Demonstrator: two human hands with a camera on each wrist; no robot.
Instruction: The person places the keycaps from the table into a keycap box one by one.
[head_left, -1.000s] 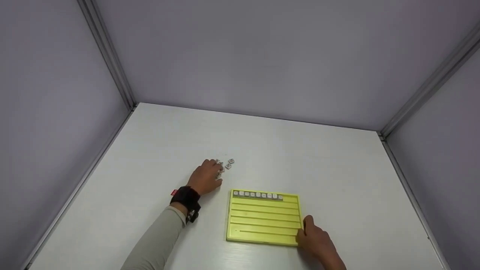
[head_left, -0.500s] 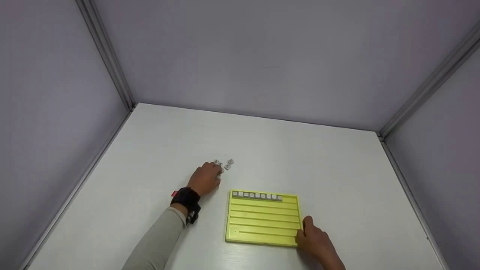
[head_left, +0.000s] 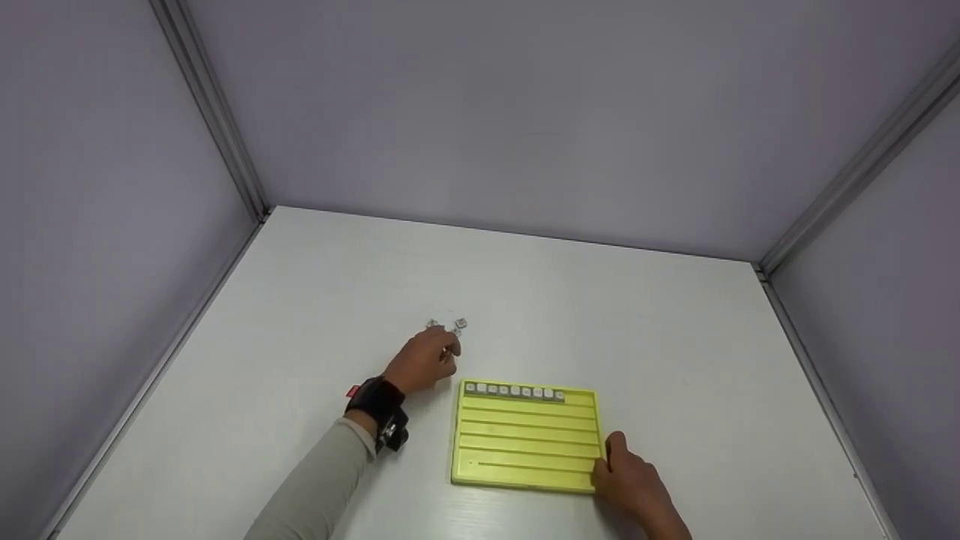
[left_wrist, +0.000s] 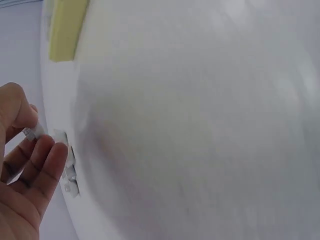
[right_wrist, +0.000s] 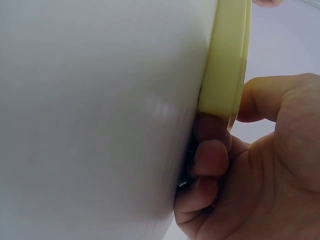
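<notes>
A yellow grooved board (head_left: 526,439) lies flat on the white table (head_left: 637,330), with a row of several small grey tiles (head_left: 514,391) in its top groove. My right hand (head_left: 630,480) grips the board's near right corner, thumb on top and fingers (right_wrist: 212,155) under the edge (right_wrist: 225,60). My left hand (head_left: 427,360) is just left of the board's far corner and pinches a small tile (left_wrist: 34,132) between thumb and fingers. A few loose tiles (head_left: 452,325) lie on the table just beyond it, seen close as loose tiles (left_wrist: 69,172) in the left wrist view.
Grey walls with metal corner posts (head_left: 214,105) enclose the table on three sides. The board's corner (left_wrist: 65,27) shows at the top of the left wrist view. A black wrist strap (head_left: 379,409) sits on my left arm.
My left hand has drawn back from the loose tiles toward the board's far left corner, carrying one tile. The right hand and the board have stayed put.
</notes>
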